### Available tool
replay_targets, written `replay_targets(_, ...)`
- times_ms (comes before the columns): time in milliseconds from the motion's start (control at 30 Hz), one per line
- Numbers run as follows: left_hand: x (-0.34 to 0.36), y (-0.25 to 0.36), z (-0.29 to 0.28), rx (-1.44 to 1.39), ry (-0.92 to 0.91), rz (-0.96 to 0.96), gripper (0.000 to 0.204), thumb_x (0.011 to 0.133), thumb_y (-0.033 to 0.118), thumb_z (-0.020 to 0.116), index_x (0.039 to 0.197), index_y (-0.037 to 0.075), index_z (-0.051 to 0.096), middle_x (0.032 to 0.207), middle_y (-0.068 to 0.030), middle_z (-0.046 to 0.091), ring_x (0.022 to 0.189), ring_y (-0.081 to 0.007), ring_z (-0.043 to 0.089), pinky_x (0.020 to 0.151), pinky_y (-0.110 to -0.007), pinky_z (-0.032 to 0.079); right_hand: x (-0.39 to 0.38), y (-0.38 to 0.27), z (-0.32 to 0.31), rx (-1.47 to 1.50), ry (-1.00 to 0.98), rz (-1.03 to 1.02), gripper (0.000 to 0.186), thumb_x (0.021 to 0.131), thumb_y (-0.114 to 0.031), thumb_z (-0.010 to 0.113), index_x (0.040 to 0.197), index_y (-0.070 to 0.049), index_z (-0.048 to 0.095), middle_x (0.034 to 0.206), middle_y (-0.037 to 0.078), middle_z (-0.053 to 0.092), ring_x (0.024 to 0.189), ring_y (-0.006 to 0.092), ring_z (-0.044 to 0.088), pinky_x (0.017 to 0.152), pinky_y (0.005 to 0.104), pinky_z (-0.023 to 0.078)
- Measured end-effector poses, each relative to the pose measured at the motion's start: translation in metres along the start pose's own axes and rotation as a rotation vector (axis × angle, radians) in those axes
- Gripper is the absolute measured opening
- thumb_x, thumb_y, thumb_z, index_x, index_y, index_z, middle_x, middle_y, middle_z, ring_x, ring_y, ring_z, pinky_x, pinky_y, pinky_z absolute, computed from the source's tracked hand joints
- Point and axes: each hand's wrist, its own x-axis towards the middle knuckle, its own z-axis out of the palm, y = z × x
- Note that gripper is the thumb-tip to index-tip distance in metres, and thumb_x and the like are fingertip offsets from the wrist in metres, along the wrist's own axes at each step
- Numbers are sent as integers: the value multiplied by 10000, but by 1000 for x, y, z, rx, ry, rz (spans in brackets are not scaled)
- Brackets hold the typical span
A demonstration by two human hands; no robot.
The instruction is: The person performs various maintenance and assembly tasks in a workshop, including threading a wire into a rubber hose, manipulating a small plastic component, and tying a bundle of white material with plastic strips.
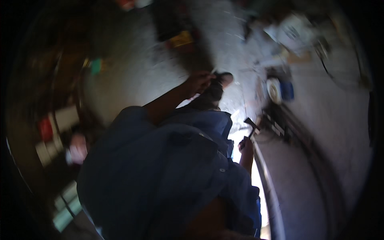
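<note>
My right hand [246, 144] is closed round the handle of a hammer [251, 123], whose dark head sticks up past the fist. It hangs low at my right side, next to a bright strip. My left hand [199, 83] is held out in front of my body, over my dark trouser leg and shoe [227, 78]. Its fingers look bent together, and a thin pale sliver shows at their tips. Blur and shade hide what that sliver is. The two hands are well apart.
Long dark bars or rails [296, 127] run along the right, beside a blue and white round object [275, 90]. Ahead on the grey floor [128, 64] lies a dark shape with a yellow patch [182, 39]. Blurred boxes [66, 119] stand at the left.
</note>
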Motion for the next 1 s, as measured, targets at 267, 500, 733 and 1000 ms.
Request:
replay_targets(267,-203,-93,-144,-406,595,144,184,1008,261,554,1084,98,595,618,27,390,466,-82,295,408,-261,225,24,8,63,-657,-302,-184,176,882,-112,657,760,-156,537,652,-51,476,540,79,476,506,226,438)
replay_targets(500,-324,-172,-190,-883,898,353,154,971,255,564,1033,115,583,582,37,362,428,-68,263,378,-253,178,44,71,193,-839,-220,328,199,1008,-305,510,844,-196,542,536,-54,413,402,121,413,391,257,372)
replay_targets(733,-405,-231,-284,-1223,993,501,138,946,304,569,957,167,556,556,38,349,418,-88,271,375,-267,189,-3,192,343,-1377,-636,286,186,977,-124,519,798,-125,467,572,-32,396,482,133,436,460,270,392)
replay_targets(1000,-500,-234,-415,-1443,979,789,118,956,249,562,931,134,549,572,9,452,419,-99,309,394,-259,234,-24,389,543,-1321,-238,498,379,1021,-234,500,653,-209,412,494,-55,321,400,97,358,388,249,345)
